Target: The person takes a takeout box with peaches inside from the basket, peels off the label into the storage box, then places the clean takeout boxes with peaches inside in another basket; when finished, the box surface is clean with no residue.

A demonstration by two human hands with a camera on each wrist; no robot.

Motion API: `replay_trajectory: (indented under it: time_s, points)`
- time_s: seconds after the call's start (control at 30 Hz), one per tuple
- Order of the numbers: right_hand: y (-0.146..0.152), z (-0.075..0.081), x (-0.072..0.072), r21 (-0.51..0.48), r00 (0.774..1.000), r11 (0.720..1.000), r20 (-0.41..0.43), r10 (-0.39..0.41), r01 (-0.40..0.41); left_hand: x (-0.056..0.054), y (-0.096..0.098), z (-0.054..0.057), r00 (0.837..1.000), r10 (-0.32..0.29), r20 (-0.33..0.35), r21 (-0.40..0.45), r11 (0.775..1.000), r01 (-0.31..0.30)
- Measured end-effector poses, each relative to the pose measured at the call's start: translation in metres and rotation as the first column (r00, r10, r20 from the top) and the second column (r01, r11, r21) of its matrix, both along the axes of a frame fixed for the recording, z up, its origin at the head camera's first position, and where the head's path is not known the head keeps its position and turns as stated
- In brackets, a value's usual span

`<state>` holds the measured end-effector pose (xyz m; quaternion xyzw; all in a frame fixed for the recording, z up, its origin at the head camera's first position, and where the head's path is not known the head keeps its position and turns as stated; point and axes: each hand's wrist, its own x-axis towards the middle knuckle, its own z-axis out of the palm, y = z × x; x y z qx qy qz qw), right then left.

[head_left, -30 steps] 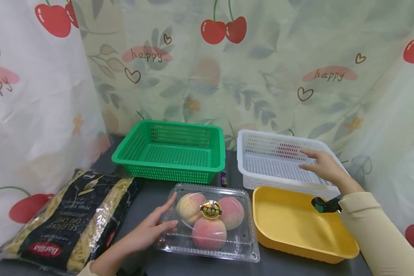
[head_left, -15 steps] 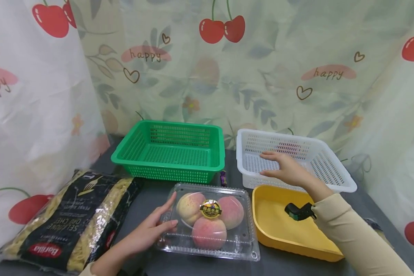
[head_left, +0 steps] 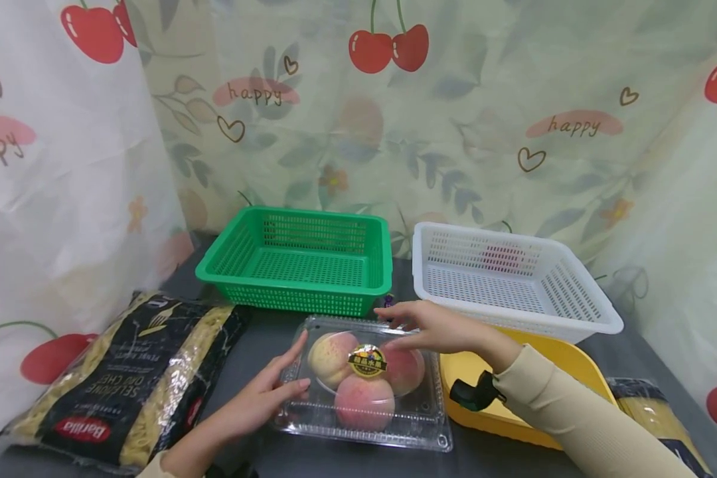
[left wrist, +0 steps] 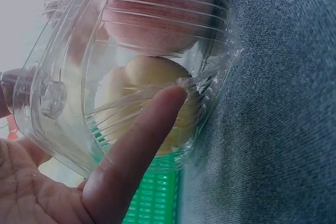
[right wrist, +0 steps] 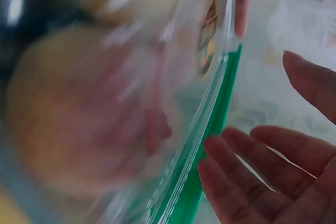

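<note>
A clear plastic clamshell box (head_left: 415, 425) with three peaches (head_left: 364, 401) inside and a black-and-gold sticker (head_left: 367, 360) on its lid lies at the front centre in the head view. My left hand (head_left: 265, 395) rests along the box's left side with fingers fairly straight. In the left wrist view, one straight digit (left wrist: 142, 145) lies against the ribbed side wall. Over the box's back right part, my right hand (head_left: 436, 326) hovers with spread, lightly bent fingers; the right wrist view shows nothing between thumb and fingers (right wrist: 268, 166).
A green basket (head_left: 301, 302) and a white basket (head_left: 490, 309) stand behind. A yellow tray (head_left: 579, 372) is right of the box, partly under the right forearm. A pasta bag (head_left: 125, 385) lies left, another pasta pack (head_left: 651, 415) far right. A small purple-wrapped item (head_left: 388, 301) lies between the baskets.
My right hand has moved left and nearer, from above the white basket to over the peach box. The left hand and the box have stayed in place.
</note>
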<state>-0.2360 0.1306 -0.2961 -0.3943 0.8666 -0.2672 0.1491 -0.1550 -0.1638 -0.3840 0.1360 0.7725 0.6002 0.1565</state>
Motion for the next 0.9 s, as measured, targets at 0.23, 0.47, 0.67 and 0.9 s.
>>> replay_trajectory:
  time_s: [0.23,0.47,0.67,0.9]
  points:
    - [-0.021,-0.001,-0.006,0.013,0.995,0.998,0.078,0.061,-0.062,-0.001,0.0,-0.001,1.0,-0.006,-0.003,-0.002,1.0,0.006]
    - [-0.033,-0.006,-0.009,0.038,0.986,0.994,0.129,0.102,-0.107,-0.001,-0.001,-0.002,1.0,-0.011,0.014,0.011,1.0,0.011]
    - [-0.035,-0.014,-0.012,-0.007,0.989,0.997,0.122,0.079,-0.078,-0.001,0.0,-0.001,1.0,-0.004,0.011,0.002,1.0,0.004]
    - [-0.037,-0.022,-0.016,-0.058,0.994,0.998,0.109,0.027,-0.021,0.0,0.0,-0.002,1.0,0.004,0.012,0.0,1.0,-0.004]
